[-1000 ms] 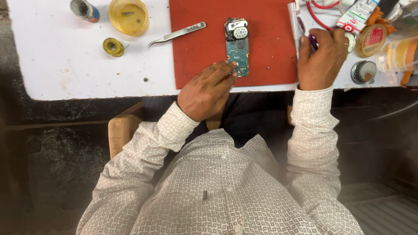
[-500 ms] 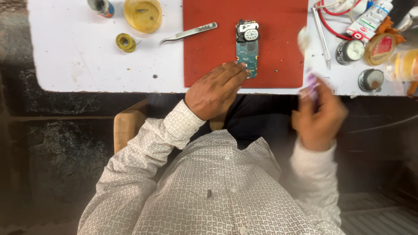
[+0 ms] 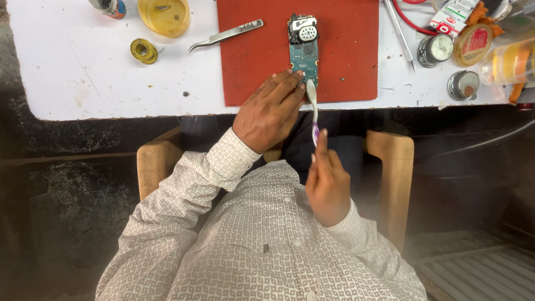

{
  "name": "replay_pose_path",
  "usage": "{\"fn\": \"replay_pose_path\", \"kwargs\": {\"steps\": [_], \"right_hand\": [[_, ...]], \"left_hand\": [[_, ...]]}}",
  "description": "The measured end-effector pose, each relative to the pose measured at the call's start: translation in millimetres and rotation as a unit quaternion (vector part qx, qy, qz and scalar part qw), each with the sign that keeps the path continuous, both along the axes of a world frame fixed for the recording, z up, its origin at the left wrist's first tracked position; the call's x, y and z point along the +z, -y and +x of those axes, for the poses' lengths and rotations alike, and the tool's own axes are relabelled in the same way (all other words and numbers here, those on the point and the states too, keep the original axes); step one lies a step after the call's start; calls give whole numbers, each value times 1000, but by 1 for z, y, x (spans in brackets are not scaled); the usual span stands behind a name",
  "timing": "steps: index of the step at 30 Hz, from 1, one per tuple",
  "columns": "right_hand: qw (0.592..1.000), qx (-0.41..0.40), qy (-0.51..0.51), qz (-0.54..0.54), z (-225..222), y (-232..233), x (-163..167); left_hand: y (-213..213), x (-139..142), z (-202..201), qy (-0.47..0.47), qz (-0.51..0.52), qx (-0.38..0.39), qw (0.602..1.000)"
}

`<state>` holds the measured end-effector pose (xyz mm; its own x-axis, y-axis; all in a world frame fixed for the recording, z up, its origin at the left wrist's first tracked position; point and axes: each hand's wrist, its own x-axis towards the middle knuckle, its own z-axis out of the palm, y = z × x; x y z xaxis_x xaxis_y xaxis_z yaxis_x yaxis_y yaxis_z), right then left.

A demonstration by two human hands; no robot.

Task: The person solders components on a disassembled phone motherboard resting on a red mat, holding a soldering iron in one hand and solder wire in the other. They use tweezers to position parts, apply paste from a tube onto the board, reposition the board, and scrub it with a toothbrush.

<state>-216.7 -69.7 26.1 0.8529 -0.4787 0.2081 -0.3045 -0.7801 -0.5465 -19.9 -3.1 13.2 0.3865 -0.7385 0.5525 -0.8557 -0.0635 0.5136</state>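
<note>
Our left hand (image 3: 271, 111) lies flat, fingers pressed on the near end of the board (image 3: 304, 53), which sits mid-mat (image 3: 345, 50). Our right hand (image 3: 327, 181) pinches a brush (image 3: 312, 106) just below it. Right of the mat: a red-and-white tube (image 3: 452, 15), a round orange tin (image 3: 473, 44). White table (image 3: 83, 72), wooden chair (image 3: 393, 161).

Mat (image 3: 251, 67) surface left and right of the board (image 3: 304, 56) lies open for hand access. Tweezers (image 3: 225, 35) overlap the mat's left edge. Tins (image 3: 436, 49), tube (image 3: 452, 15) and probe (image 3: 400, 34) crowd the right table (image 3: 83, 78) area
</note>
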Motion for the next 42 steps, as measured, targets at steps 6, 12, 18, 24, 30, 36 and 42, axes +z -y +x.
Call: {"fn": "replay_pose_path", "kwargs": {"steps": [6, 12, 18, 24, 30, 36, 42], "right_hand": [[995, -31, -91, -26, 10, -6, 11], [991, -33, -125, -38, 13, -1, 15], [990, -15, -129, -46, 5, -3, 23], [982, -33, -171, -74, 7, 0, 16], [979, -35, -187, -74, 12, 4, 21], [981, -19, -178, -72, 6, 1, 27], [979, -33, -176, -94, 11, 4, 17]], "left_hand": [[-1, -4, -1, 3, 14, 4, 1000], [0, -5, 3, 8, 13, -1, 1000], [0, -1, 4, -9, 0, -7, 1000], [-2, 2, 4, 3, -1, -9, 1000], [-1, -1, 4, 5, -9, -6, 1000], [3, 0, 6, -1, -1, -6, 1000], [-2, 0, 3, 1, 0, -2, 1000]]}}
